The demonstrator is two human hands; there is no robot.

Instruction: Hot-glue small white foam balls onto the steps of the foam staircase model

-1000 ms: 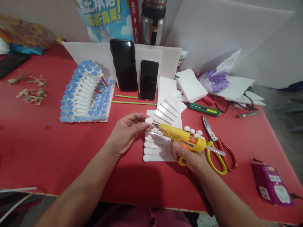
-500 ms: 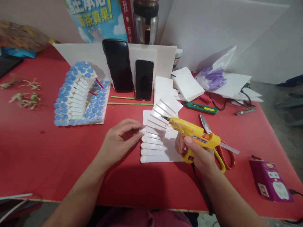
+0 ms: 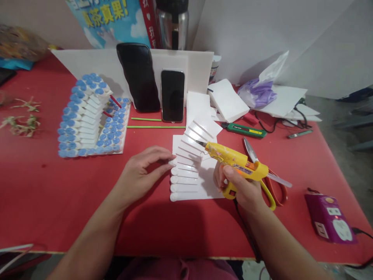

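Note:
My right hand [image 3: 237, 186] is wrapped round a yellow hot glue gun [image 3: 236, 161], its nozzle pointing left over a white foam stair model [image 3: 189, 167] on the red table [image 3: 58, 194]. My left hand [image 3: 142, 171] rests on the table, its fingertips pinching a small white round piece against the left end of a stair step. Several rounded white step ends line the model's left side. Yellow-handled scissors [image 3: 262, 175] lie just behind the glue gun.
A finished white-and-blue stair model [image 3: 90, 116] stands at the left. Two dark phones [image 3: 151, 83] lean on a white board at the back. Also there: green sticks [image 3: 155, 126], a green cutter [image 3: 243, 130], foam sheets [image 3: 229, 99], a purple power strip [image 3: 330, 217], and dried plant bits [image 3: 20, 116].
My left hand has come down from the glue gun's nozzle with the white round piece and pressed it to a step's left end. My right hand drew the gun back to the right.

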